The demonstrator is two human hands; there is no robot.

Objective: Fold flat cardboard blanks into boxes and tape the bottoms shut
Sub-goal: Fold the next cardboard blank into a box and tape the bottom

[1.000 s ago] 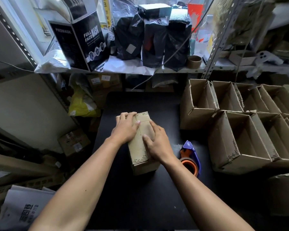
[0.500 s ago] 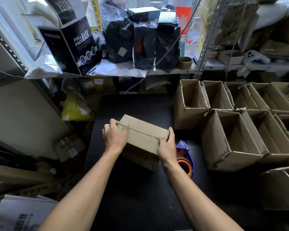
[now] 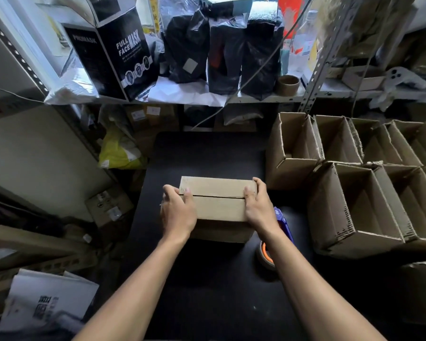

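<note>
Black table under everything, near edge cut off by the frame, right side swallowed in shadow. To the right of the box in hand, open finished boxes in rows, running out past the frame edge, count not to be made out. Behind the box in hand, on a shelf, a black carton reading "FULL FACE MASK" and "PROMASK", smaller print beneath too fine to read. Right of that carton, black foil bags, grey label on one blank or illegible.

Centre of the table: the box in hand, brown cardboard, flaps folded shut on top with an untaped seam running left to right, lower front lost in shadow. Left hand gripping the box's left end, thumb curled onto the seam, fingers wrapped round the side and mostly hidden. Right hand gripping the right end likewise, thumb on top, fingers over the far corner.

Just right of the box, tape dispenser, blue with an orange-cored roll, half hidden behind the right wrist. Lower left of the box, white paper with printed characters, blurred, unreadable.
</note>
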